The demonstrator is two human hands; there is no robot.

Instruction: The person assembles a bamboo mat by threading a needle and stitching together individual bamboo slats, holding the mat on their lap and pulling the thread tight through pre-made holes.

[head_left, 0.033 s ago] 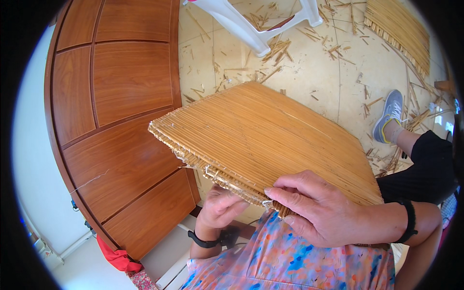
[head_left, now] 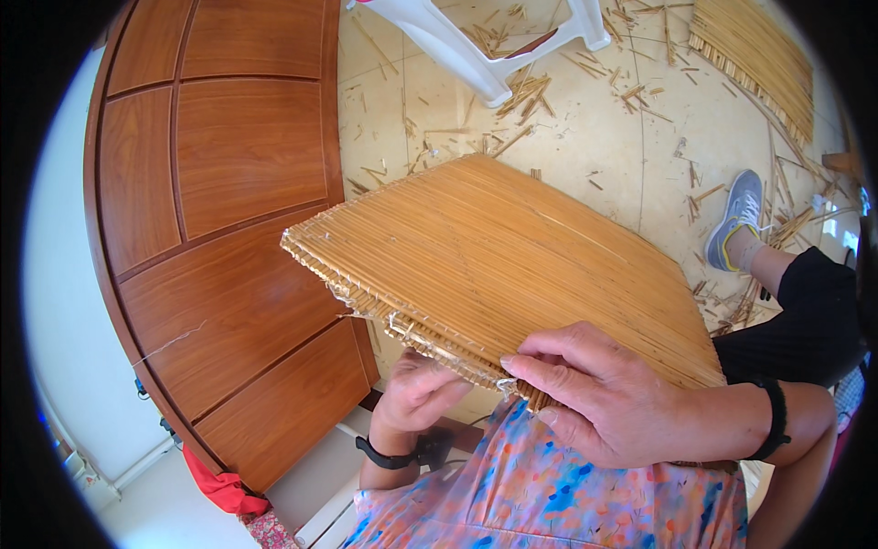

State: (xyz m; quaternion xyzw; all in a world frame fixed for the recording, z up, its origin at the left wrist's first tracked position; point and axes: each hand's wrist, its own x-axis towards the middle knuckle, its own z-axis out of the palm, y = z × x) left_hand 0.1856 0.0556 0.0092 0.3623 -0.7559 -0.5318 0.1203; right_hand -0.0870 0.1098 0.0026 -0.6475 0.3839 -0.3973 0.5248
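Observation:
A thick panel of straw-coloured stalks (head_left: 494,261), laid side by side and stitched with pale thread, slants across the middle above my lap. Its near left edge looks layered, with loose thread ends and a small white thread knot (head_left: 506,386). My right hand (head_left: 608,393) grips the near corner next to this knot, thumb and fingers closed on the edge. Just below that edge is my left hand (head_left: 416,389), its fingers curled and their tips hidden behind the panel. Whether it pinches the thread or the edge, I cannot make out.
A brown wooden panelled door (head_left: 247,165) stands at the left. A white plastic stool (head_left: 457,55) is at the far side, with cut stalk pieces (head_left: 526,96) scattered on the tiles. Another stalk panel (head_left: 759,64) lies far right, near a person's grey shoe (head_left: 736,215). Red cloth (head_left: 224,489) sits lower left.

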